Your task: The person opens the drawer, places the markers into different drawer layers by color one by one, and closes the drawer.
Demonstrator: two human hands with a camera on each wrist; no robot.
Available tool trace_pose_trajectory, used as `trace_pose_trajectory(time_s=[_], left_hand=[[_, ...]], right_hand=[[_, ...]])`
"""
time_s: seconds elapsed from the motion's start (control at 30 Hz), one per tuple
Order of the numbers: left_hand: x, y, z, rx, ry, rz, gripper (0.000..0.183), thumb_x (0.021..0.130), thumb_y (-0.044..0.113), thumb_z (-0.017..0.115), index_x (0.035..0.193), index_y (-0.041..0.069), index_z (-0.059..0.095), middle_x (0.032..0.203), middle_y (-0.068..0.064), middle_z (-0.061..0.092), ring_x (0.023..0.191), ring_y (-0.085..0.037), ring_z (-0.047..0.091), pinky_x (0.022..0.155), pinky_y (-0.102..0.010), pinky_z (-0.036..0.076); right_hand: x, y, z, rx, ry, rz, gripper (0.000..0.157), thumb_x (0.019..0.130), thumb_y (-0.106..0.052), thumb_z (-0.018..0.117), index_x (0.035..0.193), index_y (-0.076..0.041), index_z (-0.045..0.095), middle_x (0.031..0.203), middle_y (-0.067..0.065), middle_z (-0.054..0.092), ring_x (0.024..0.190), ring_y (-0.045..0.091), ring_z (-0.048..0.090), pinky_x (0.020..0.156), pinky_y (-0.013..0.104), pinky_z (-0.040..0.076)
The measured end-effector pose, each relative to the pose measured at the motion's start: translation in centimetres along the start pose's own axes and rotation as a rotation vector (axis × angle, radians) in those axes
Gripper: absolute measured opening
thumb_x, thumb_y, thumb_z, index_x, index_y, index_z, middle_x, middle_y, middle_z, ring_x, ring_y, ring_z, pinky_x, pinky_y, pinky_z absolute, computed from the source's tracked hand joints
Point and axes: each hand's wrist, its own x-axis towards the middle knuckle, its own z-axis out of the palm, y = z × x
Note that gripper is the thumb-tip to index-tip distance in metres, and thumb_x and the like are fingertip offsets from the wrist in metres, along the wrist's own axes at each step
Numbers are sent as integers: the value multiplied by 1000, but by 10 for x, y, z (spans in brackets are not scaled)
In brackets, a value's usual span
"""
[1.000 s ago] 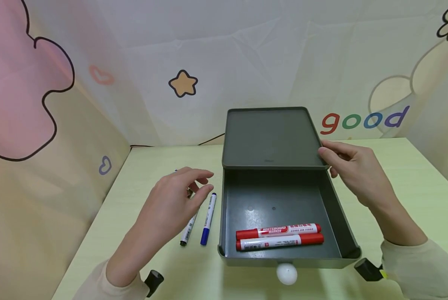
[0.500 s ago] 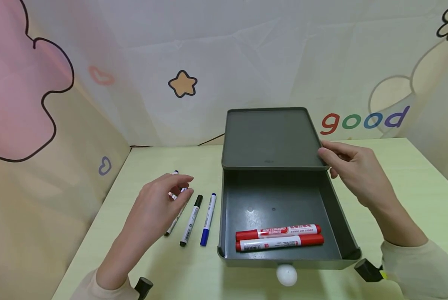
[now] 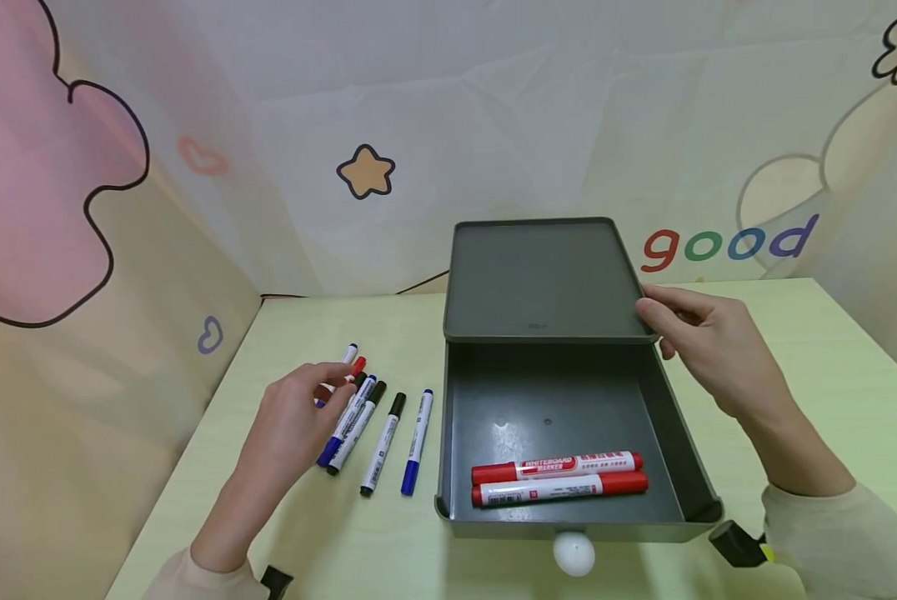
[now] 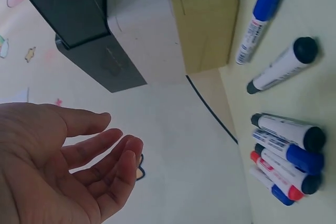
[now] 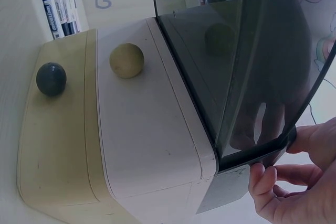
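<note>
My left hand (image 3: 287, 417) hovers over the left-hand group of whiteboard markers, fingers loosely bent; the left wrist view shows it holding nothing. Beneath and beside it lie several blue and black markers, with a red-capped marker (image 4: 275, 176) among them. A black marker (image 3: 383, 446) and a blue marker (image 3: 418, 437) lie apart, nearer the drawer unit. My right hand (image 3: 719, 350) pinches the right front corner of the unit's dark grey top (image 3: 546, 283). Below that top, the dark grey drawer (image 3: 561, 383) is pulled out, with two red whiteboard markers (image 3: 557, 467) lying side by side near its front.
The drawer's white round knob (image 3: 573, 553) sticks out at the front. Under the grey drawer, the right wrist view shows a shut white drawer (image 5: 142, 140) and a yellow drawer (image 5: 58, 145), each with a round knob. A printed cloth (image 3: 508, 125) hangs behind the table.
My left hand has moved left, away from the drawer unit and over the marker group, uncovering the black marker and others. The right hand keeps its hold; the drawer and its red markers stay put.
</note>
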Motion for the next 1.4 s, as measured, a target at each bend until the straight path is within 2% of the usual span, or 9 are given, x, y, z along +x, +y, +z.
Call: trace_pose_trajectory(time_s=[0.13,0.5,0.7,0.97,1.2,1.4], left_hand=[[4,-9,3,-16,-8,-33,26,98,10,69,123,3,74,103,-11,74,85,-25,65,60,-32,50],[21,-43,16,-37,-10,-94,27,100,10,66,125,-1,71,105,-16,73,86,-27,66,60,-31,51],[30,-52,25,-48,1,-124,27,100,11,65,122,-2,72,106,-18,73,85,-27,68,58,-31,51],[39,-62,37,10,-13,-164,29,100,10,65,124,-4,70,106,-20,72,75,-24,64,58,-30,49],[46,-68,42,47,-14,-228,28,99,9,65,123,-5,71,104,-20,72,80,-29,63,62,-33,48],[51,-73,48,71,-42,-242,26,97,6,65,119,-6,72,100,-19,72,81,-30,64,65,-37,50]], right_hand=[[0,0,-1,-2,1,3,45,106,-25,61,141,2,61,72,6,59,67,14,54,60,25,39],[-1,0,-2,-2,-3,7,46,106,-25,60,142,2,59,73,7,60,68,14,54,60,25,39],[0,1,-3,-13,-4,19,47,107,-27,59,144,1,58,75,6,60,69,15,54,59,27,39],[-1,1,-4,-7,-2,24,46,107,-27,59,143,2,59,76,5,60,69,14,55,60,25,40],[1,0,-2,2,-4,18,46,106,-27,60,143,1,59,77,7,60,68,14,55,59,26,40],[1,0,-1,-6,-9,18,47,106,-28,60,143,1,58,78,9,60,69,15,55,60,26,40]])
